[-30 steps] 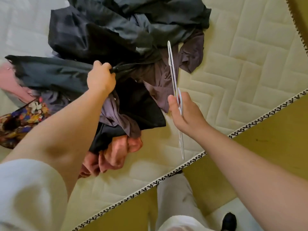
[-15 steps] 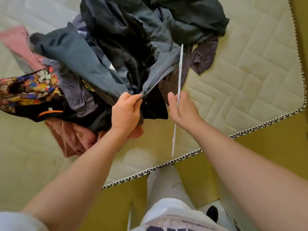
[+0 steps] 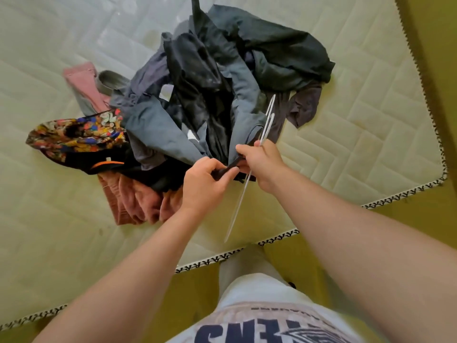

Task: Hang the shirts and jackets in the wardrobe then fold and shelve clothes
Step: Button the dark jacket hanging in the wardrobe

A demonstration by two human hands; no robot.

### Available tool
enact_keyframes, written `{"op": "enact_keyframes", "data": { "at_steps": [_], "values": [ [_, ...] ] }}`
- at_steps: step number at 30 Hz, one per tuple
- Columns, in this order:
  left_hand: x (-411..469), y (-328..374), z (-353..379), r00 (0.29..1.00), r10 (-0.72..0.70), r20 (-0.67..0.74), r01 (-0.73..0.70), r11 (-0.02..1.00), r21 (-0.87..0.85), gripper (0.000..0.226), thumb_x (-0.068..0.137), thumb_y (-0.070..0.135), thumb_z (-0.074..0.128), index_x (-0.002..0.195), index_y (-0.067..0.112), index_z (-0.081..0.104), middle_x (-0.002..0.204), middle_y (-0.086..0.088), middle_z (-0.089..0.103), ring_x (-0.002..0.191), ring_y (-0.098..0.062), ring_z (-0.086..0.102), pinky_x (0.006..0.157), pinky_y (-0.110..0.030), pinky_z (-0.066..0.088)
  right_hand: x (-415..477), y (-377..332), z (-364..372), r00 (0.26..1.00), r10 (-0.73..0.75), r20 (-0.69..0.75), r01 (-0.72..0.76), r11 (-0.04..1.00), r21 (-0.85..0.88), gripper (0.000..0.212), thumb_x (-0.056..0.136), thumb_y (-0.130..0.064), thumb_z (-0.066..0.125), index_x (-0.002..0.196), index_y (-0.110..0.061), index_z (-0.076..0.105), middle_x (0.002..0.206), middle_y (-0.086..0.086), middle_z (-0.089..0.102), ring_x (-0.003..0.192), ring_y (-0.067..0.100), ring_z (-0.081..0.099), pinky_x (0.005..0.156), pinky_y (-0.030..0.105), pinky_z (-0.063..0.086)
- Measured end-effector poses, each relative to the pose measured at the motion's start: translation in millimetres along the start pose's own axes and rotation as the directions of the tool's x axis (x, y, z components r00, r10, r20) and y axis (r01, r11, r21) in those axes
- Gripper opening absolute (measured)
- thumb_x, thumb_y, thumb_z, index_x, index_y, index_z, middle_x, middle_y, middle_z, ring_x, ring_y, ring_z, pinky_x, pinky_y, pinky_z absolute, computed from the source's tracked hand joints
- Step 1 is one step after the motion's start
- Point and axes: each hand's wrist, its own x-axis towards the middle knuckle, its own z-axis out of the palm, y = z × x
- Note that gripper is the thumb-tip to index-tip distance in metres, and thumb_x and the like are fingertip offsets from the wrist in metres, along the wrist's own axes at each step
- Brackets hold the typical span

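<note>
Nearest: white printed T-shirt point(image 3: 259, 325) and one leg point(image 3: 247, 266), standing on the yellow surface point(image 3: 408, 231) against the mattress point(image 3: 346, 149). The patterned edge trim point(image 3: 222, 256) runs diagonally under both forearms.

Free room: bare quilting along the near edge left of the arms, and a wide bare area to the right as far as the corner. The yellow surface wraps that corner and runs up the right side.

left hand point(image 3: 205, 184): fingers curled, pinching a strip of dark garment point(image 3: 228, 168) just above the near edge.
right hand point(image 3: 265, 164): gripping the white hanger point(image 3: 236, 211) mid-length. Hanger is seen edge-on and tilted, low end toward the trim, top end over the pile. Its fingertips look to be touching the same dark strip, but overlap makes that hard to confirm.

The clothes pile point(image 3: 205, 78) sits mid-mattress, beyond the hands: black and grey-blue items in the centre, dark green garment point(image 3: 284, 53) far right, brown-purple garment point(image 3: 304, 107) on its right edge. On the left are the floral garment point(image 3: 76, 132), with the rust-pink garment point(image 3: 138, 201) nearer and the pink piece point(image 3: 81, 80) beside a grey band point(image 3: 111, 81) farther.

Versus half a second ago: the hands were apart and are now together on the dark strip. The hanger stood near vertical then; it now leans right at the top.
</note>
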Motion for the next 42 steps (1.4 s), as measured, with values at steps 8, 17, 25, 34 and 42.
{"op": "enact_keyframes", "data": {
  "at_steps": [8, 17, 25, 34, 42],
  "values": [
    [-23, 29, -31, 0.999, 0.027, 0.045, -0.030, 0.997, 0.065, 0.012, 0.079, 0.024, 0.076, 0.083, 0.025, 0.065, 0.081, 0.008, 0.058, 0.077, -0.005, 0.053, 0.066, -0.014, 0.036, -46, -24, -22, 0.991, -0.134, -0.016, 0.132, 0.988, -0.086, 0.029, 0.088, 0.003, 0.059, 0.091, -0.015, 0.036, 0.090, 0.014, 0.051, 0.075, 0.032, 0.066, 0.047, 0.030, 0.053],
    [-17, 60, -23, 0.851, -0.523, 0.052, 0.526, 0.845, -0.100, 0.041, 0.091, 0.045, 0.064, 0.085, 0.004, 0.066, 0.086, -0.019, 0.068, 0.080, -0.032, 0.068, 0.070, -0.048, 0.061, -120, -38, -66, 0.966, -0.250, 0.072, 0.257, 0.958, -0.129, 0.021, 0.091, -0.002, 0.055, 0.092, -0.014, 0.037, 0.098, 0.011, 0.043, 0.072, 0.026, 0.048, 0.054, 0.029, 0.045],
    [-53, 126, 37, 0.615, -0.556, 0.559, 0.683, 0.730, -0.024, 0.021, 0.100, 0.014, 0.048, 0.107, -0.001, 0.062, 0.082, -0.013, 0.064, 0.064, -0.027, 0.068, 0.080, -0.044, 0.061, -169, -18, -156, 0.872, -0.490, 0.002, 0.462, 0.822, -0.332, 0.021, 0.090, -0.007, 0.055, 0.094, -0.012, 0.034, 0.087, 0.004, 0.036, 0.078, 0.021, 0.033, 0.067, 0.029, 0.032],
    [-44, 207, 50, 0.957, -0.008, 0.289, -0.139, 0.863, 0.486, 0.010, 0.088, 0.020, 0.060, 0.095, 0.013, 0.062, 0.089, -0.005, 0.064, 0.073, -0.022, 0.061, 0.061, -0.034, 0.051, -202, -14, -251, 0.789, -0.596, -0.149, 0.484, 0.753, -0.445, 0.016, 0.092, -0.008, 0.050, 0.102, -0.017, 0.041, 0.090, -0.005, 0.045, 0.080, 0.015, 0.047, 0.063, 0.021, 0.038],
    [-12, 280, 95, 0.899, 0.264, 0.348, -0.391, 0.843, 0.369, 0.096, 0.081, 0.017, 0.076, 0.158, 0.020, 0.017, 0.162, -0.007, 0.022, 0.148, -0.032, 0.021, 0.112, -0.049, 0.038, -238, -14, -331, 0.729, -0.613, -0.304, 0.518, 0.784, -0.342, 0.018, 0.095, 0.000, 0.039, 0.102, -0.015, 0.043, 0.080, -0.010, 0.035, 0.065, 0.005, 0.032, 0.053, 0.019, 0.025]
  ]
}}
